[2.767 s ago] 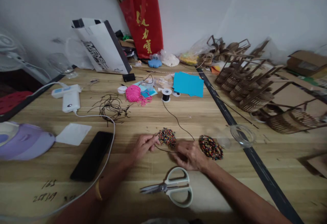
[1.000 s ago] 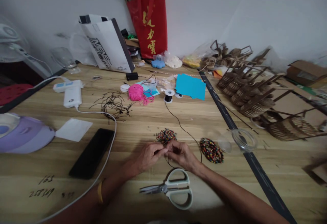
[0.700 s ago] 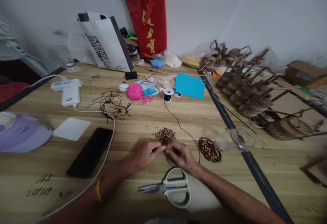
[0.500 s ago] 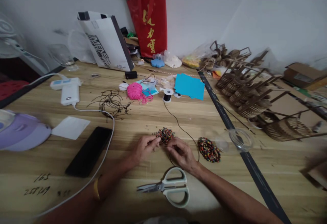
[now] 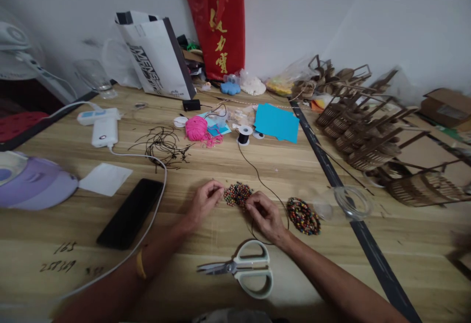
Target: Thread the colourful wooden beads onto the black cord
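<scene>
A small pile of multicoloured beads (image 5: pixel 237 194) lies on the wooden table between my hands. At its left edge my left hand (image 5: pixel 204 202) has thumb and forefinger pinched together; anything between them is too small to make out. My right hand (image 5: pixel 266 216) rests at the pile's right side, fingers closed on a thin black cord (image 5: pixel 265 185). That cord runs from a spool (image 5: pixel 244 135) farther back and loops beneath the right hand, whose fingertips partly hide its end. Just right of this hand lies a coil of strung beads (image 5: pixel 303 216). Scissors (image 5: pixel 235 267) with pale handles lie partly open in front.
A black phone (image 5: pixel 129 213) and white cable lie left, near a purple device (image 5: pixel 35 180). Behind are cut black cords (image 5: pixel 162 146), pink yarn (image 5: pixel 196 128) and blue sheets (image 5: pixel 276 122). Small woven baskets (image 5: pixel 368 141) crowd the right; a clear ring (image 5: pixel 352 202) lies before them.
My left hand has drawn back from the beads toward the left and slightly away from me, uncovering more of the pile. The right hand stays nearly in place. The view has shifted slightly.
</scene>
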Available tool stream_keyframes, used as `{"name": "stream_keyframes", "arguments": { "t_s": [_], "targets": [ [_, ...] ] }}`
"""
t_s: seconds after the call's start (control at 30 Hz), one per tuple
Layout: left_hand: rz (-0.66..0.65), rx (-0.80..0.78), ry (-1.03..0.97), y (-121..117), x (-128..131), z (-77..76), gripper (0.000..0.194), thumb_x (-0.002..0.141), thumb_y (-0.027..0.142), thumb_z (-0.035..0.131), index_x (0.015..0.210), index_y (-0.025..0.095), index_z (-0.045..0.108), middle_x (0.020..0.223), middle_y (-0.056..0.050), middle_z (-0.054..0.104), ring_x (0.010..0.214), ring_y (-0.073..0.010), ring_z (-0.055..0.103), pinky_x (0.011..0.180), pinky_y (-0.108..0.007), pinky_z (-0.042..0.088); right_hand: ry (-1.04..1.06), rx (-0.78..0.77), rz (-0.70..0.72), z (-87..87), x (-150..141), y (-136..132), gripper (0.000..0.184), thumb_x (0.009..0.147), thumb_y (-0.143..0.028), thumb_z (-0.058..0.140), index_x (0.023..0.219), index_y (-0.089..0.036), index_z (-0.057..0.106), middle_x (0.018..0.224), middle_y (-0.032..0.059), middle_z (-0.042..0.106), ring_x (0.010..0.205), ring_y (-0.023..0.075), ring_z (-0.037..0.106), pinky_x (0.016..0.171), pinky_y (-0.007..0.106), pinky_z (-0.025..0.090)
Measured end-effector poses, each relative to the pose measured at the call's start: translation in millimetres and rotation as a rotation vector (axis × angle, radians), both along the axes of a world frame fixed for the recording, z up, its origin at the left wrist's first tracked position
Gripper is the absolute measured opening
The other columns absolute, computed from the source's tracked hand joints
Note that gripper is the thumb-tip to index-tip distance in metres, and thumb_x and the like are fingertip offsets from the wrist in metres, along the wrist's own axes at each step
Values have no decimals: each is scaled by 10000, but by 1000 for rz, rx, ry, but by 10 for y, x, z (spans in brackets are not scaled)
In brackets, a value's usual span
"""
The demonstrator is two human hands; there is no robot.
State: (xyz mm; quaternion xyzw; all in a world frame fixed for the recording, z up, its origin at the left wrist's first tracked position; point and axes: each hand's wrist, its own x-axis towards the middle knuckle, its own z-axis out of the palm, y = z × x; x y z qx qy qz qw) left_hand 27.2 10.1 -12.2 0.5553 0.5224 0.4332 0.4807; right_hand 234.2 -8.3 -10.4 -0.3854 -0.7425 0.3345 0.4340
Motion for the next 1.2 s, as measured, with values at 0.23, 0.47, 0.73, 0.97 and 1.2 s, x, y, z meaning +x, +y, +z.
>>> {"name": "stream_keyframes", "arguments": {
  "t_s": [0.23,0.47,0.73,0.97,1.2],
  "targets": [
    [9,175,286,111,-94,0,118,781,160,544,825,122,647,813,-69,660,751,-161,615,687,-256,492,63,-93,-25,-40,-3,13,137,878,-281,540,794,-182,583,727,26,556,671,145,516,598,255,409],
    [-157,278,606,118,-97,37,163,812,85,504,872,121,652,855,-78,624,786,-165,600,726,-271,483,207,-248,-69,-103,-7,31,162,836,-337,609,839,-175,605,748,15,567,637,122,516,571,226,425],
    [-266,345,797,139,-130,83,153,842,103,498,812,137,644,826,-69,615,796,-180,564,773,-298,445,292,-357,-63,-102,-8,46,194,811,-371,631,831,-180,601,710,3,557,564,108,502,497,215,407],
    [-257,301,731,176,-163,105,125,787,105,544,710,156,629,747,-40,601,740,-167,551,730,-279,434,90,-90,-18,-50,-2,56,182,881,-318,553,772,-185,613,751,40,595,728,167,547,664,280,437],
    [-216,-37,64,62,1,160,145,731,257,641,776,119,642,731,-48,669,674,-142,594,642,-246,451,27,-32,18,-79,-10,32,126,892,-274,548,831,-188,616,786,57,610,741,177,565,676,295,452]
  ]
}}
